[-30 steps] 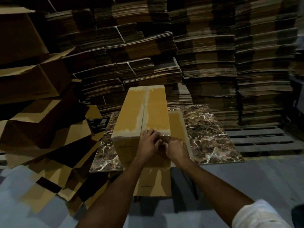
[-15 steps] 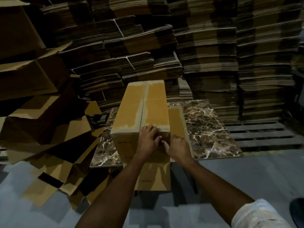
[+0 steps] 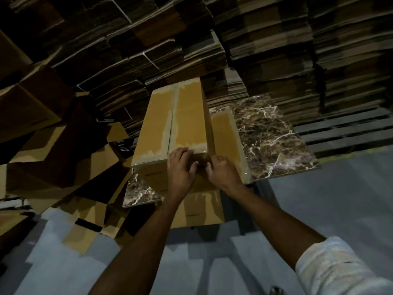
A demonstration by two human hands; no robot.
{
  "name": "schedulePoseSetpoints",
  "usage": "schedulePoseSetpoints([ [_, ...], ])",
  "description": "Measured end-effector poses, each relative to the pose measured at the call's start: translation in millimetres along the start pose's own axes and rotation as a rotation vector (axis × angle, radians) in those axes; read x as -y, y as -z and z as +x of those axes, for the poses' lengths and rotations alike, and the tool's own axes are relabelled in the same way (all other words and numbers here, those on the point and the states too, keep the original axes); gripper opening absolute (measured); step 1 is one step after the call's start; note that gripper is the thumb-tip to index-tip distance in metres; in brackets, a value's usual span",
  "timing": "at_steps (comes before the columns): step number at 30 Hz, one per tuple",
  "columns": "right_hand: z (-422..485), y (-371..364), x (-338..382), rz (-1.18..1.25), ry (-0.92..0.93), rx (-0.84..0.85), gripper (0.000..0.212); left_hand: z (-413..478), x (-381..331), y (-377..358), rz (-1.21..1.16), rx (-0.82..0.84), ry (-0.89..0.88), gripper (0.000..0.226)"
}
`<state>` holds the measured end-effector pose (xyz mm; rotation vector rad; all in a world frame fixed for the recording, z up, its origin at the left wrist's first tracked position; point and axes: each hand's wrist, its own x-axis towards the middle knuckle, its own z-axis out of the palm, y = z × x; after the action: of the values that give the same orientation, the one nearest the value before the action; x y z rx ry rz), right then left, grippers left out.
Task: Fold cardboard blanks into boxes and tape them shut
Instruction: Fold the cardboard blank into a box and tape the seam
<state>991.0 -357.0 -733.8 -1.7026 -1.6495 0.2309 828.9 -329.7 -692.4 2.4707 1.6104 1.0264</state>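
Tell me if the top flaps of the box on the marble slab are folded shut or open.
Folded shut: both top flaps lie flat on the box, meeting along a centre seam.

dim, soft view, glare on the marble slab (image 3: 274, 141), dark bowed edges, long floor shadows

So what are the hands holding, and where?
The box: left hand grips its near top edge, right hand grips that edge by the right corner. Anything small between them can't be told.
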Motion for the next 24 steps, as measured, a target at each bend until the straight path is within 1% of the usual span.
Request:
schedulePoseSetpoints([
  [2, 0, -1, -16, 0.204, -0.079, 0.041, 0.025, -22, -12, -10, -0.042, -0.174, 0.138, 0.03],
  [3, -2, -2, -23, 0.273, -0.122, 0.064, 0.027, -32, -18, -16, -0.116, -0.221, 0.224, 0.024],
  [4, -4, -3, -28, 0.331, -0.167, 0.099, 0.032, -40, -25, -22, -0.241, -0.227, 0.313, 0.018],
  [5, -6, -3, -32, 0.399, -0.21, 0.139, 0.037, -45, -32, -27, -0.394, -0.197, 0.418, 0.014],
  [7, -9, -5, -35, 0.557, -0.28, 0.204, 0.04, -47, -46, -35, -0.61, -0.131, 0.599, 0.015],
  [10, -11, -10, -33, 0.752, -0.36, 0.194, 0.034, -39, -58, -45, -0.775, -0.164, 0.798, 0.016],
  [11, -10, -10, -33, 0.805, -0.396, 0.176, 0.031, -36, -63, -48, -0.816, -0.185, 0.842, 0.016],
  [12, -9, -11, -32, 0.857, -0.435, 0.167, 0.029, -35, -66, -49, -0.799, -0.218, 0.842, 0.015],
  [13, -8, -11, -31, 0.908, -0.469, 0.166, 0.028, -34, -66, -48, -0.685, -0.258, 0.78, 0.013],
  [15, -4, -11, -30, 0.994, -0.516, 0.187, 0.024, -27, -64, -38, -0.328, -0.324, 0.518, 0.011],
  [16, -1, -12, -29, 1.035, -0.541, 0.202, 0.022, -21, -59, -31, -0.17, -0.334, 0.37, 0.016],
  [17, 2, -12, -30, 1.068, -0.563, 0.217, 0.021, -11, -52, -24, -0.052, -0.295, 0.247, 0.025],
  [18, 6, -12, -30, 1.087, -0.578, 0.23, 0.022, 1, -45, -17, 0.033, -0.204, 0.151, 0.036],
  [20, 12, -10, -29, 1.105, -0.587, 0.253, 0.025, 17, -30, -5, 0.15, 0.026, 0.025, 0.053],
  [21, 15, -9, -29, 1.111, -0.584, 0.265, 0.026, 22, -25, -2, 0.166, 0.099, -0.017, 0.057],
  [22, 17, -9, -31, 1.111, -0.576, 0.273, 0.027, 23, -20, -1, 0.146, 0.131, -0.044, 0.059],
  [24, 18, -8, -32, 1.09, -0.554, 0.268, 0.025, 22, -16, -1, 0.075, 0.129, -0.041, 0.06],
])
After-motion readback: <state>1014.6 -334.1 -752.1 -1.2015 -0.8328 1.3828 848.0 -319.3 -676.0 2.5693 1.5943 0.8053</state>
